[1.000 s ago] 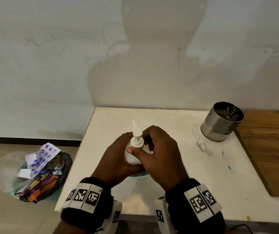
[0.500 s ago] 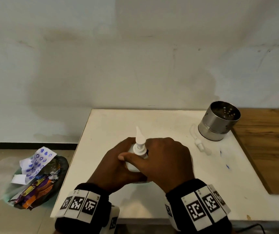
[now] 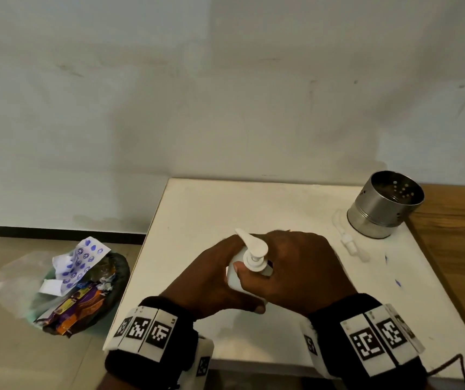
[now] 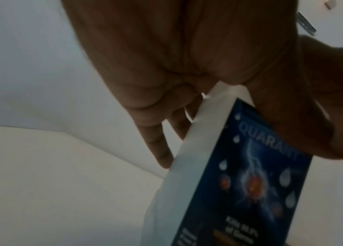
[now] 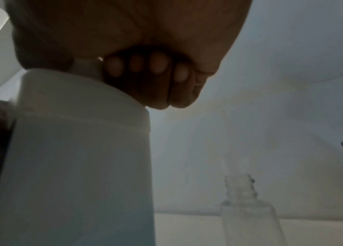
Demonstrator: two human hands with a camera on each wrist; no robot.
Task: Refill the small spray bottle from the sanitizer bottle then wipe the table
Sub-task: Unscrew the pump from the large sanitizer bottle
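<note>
A white sanitizer bottle (image 3: 234,277) with a pump top (image 3: 254,249) stands upright on the white table (image 3: 197,209). My left hand (image 3: 214,280) grips its body; its blue label (image 4: 256,174) shows in the left wrist view. My right hand (image 3: 287,268) curls around the pump collar, thumb in front and fingertips (image 5: 157,64) tucked under the head. The small clear spray bottle (image 5: 250,216) stands uncapped just beyond, hidden by my right hand in the head view. Its spray head with tube (image 3: 348,243) lies on the table to the right.
A perforated steel canister (image 3: 386,204) sits at the table's back right, beside a wooden surface (image 3: 456,249). A bag of rubbish (image 3: 79,285) lies on the floor to the left. A dark cable (image 3: 456,361) hangs off the front right edge.
My right hand has turned around the pump collar, and the spout now points more to the upper left. The bottle and left hand have stayed in place.
</note>
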